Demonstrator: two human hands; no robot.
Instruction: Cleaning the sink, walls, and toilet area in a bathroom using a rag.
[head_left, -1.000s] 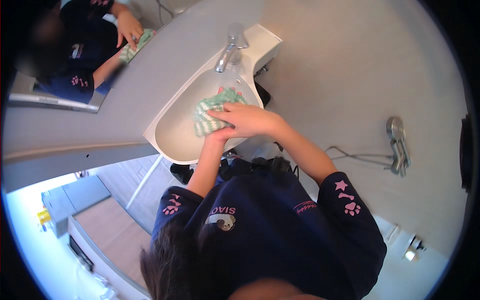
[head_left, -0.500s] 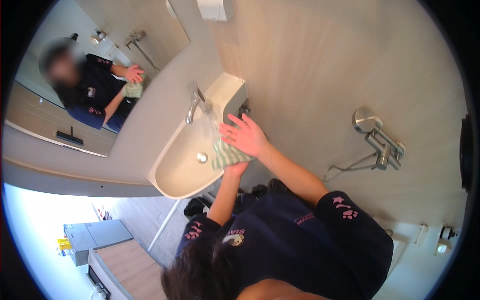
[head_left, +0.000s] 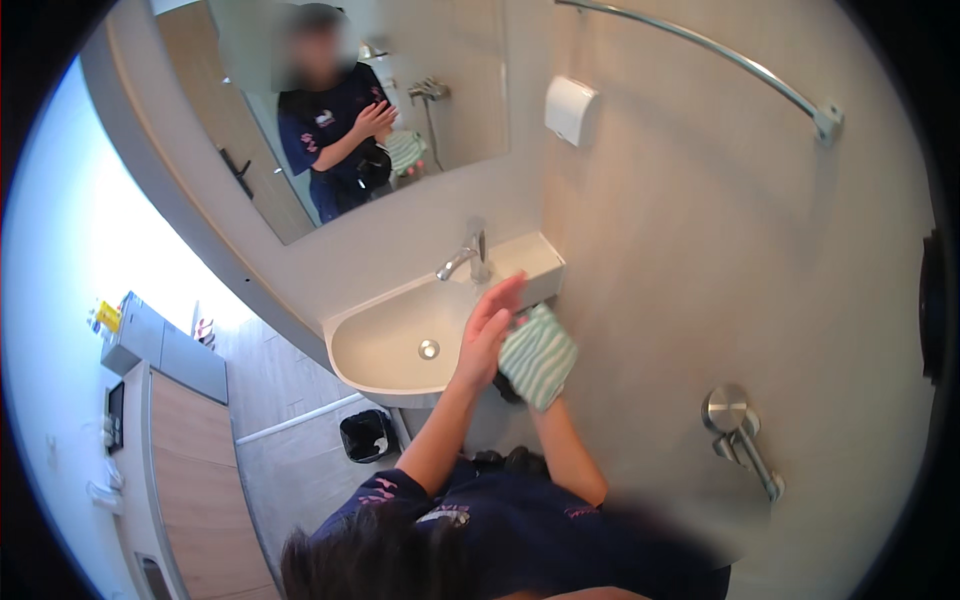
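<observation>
A green-and-white striped cloth [head_left: 539, 357] covers most of my right hand, just right of the sink. Only a little of my right hand [head_left: 521, 321] shows at the cloth's upper edge, and it appears to hold the cloth. My left hand [head_left: 487, 335] is raised beside the cloth, fingers stretched out, with nothing in it. It hovers over the right edge of the cream washbasin [head_left: 385, 355]. Behind my hands stands a chrome faucet [head_left: 466, 256]; water flow cannot be made out.
A mirror [head_left: 460, 120] above the basin reflects me. On the right wall are a white dispenser [head_left: 572, 110], a metal towel bar [head_left: 720, 52] and a chrome shower mixer [head_left: 730, 420]. A black waste bin [head_left: 367, 437] stands on the floor below left.
The cloth has passed from my left hand to my right. My left hand has risen with fingers stretched. The view has turned, bringing in the towel bar and the bin.
</observation>
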